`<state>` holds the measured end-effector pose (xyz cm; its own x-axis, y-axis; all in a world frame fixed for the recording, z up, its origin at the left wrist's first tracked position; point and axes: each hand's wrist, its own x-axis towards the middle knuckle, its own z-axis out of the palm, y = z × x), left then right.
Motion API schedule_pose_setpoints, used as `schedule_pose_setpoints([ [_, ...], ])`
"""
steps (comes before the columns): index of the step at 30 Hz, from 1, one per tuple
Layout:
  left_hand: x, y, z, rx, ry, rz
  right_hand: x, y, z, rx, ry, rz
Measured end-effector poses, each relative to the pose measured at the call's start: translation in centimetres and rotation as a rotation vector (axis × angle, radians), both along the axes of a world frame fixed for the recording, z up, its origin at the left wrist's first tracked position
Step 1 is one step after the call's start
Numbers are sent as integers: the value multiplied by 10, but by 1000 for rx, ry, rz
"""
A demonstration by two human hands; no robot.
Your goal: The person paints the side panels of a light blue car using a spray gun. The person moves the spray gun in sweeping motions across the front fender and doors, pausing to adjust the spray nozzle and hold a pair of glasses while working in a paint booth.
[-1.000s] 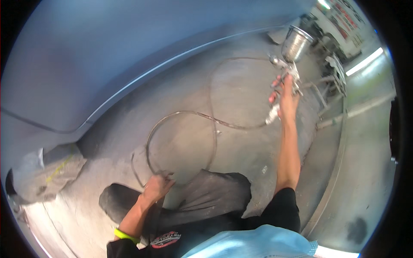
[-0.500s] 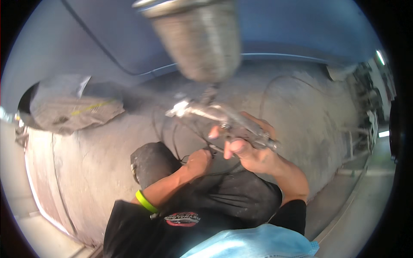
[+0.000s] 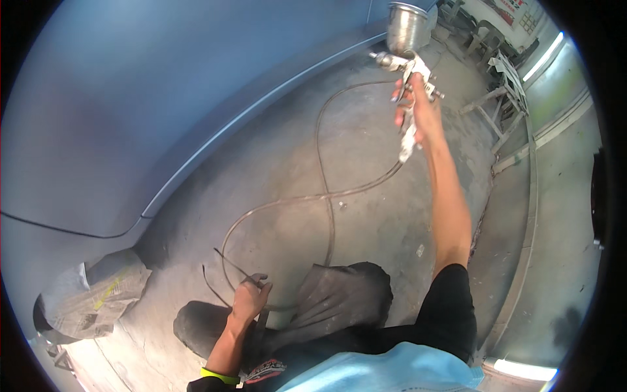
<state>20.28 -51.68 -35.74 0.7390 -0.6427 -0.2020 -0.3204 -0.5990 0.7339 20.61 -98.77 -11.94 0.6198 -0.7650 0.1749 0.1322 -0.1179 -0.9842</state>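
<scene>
My right hand [image 3: 421,108] is wrapped round the grip of a spray gun [image 3: 418,68], arm stretched out to the far right. A metal paint cup [image 3: 406,29] stands on top of the gun, and its nozzle points left at the blue car body panel [image 3: 215,72]. From the bottom of the grip an air hose [image 3: 281,201] runs down, crosses itself and loops back toward my knees. My left hand [image 3: 250,297] is closed over the hose between my knees; the fingers partly hide it. Two thin dark ends [image 3: 217,282] stick out beside that hand.
A paper-masked wheel [image 3: 98,294] is at lower left. The car's lower edge [image 3: 215,140] slants across above the grey concrete floor [image 3: 372,215]. A wooden stand [image 3: 496,111] is at the far right, beside a low wall [image 3: 555,176].
The view has turned to the right. My right hand has carried the spray gun from close in front of me out to the far right. My left hand stays low by my knees.
</scene>
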Motion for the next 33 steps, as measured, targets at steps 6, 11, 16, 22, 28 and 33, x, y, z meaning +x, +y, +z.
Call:
schedule_pose_setpoints([
  [6, 11, 21, 3, 68, 24, 92, 8, -158, 14, 13, -119, -208],
  [11, 19, 16, 20, 28, 69, 163, 4, -219, 25, -41, -117, -486],
  [16, 15, 27, -20, -16, -105, 129, 23, -149, 27, -132, -14, -439],
  [22, 18, -10, -14, 27, 144, 149, -28, 6, 21, -215, 113, -112],
  [28, -5, -14, -6, -144, 62, 226, -27, 219, 29, -197, 94, 428],
  [33, 4, 4, -8, -68, 140, 301, -4, 356, 47, -232, -54, 1030],
])
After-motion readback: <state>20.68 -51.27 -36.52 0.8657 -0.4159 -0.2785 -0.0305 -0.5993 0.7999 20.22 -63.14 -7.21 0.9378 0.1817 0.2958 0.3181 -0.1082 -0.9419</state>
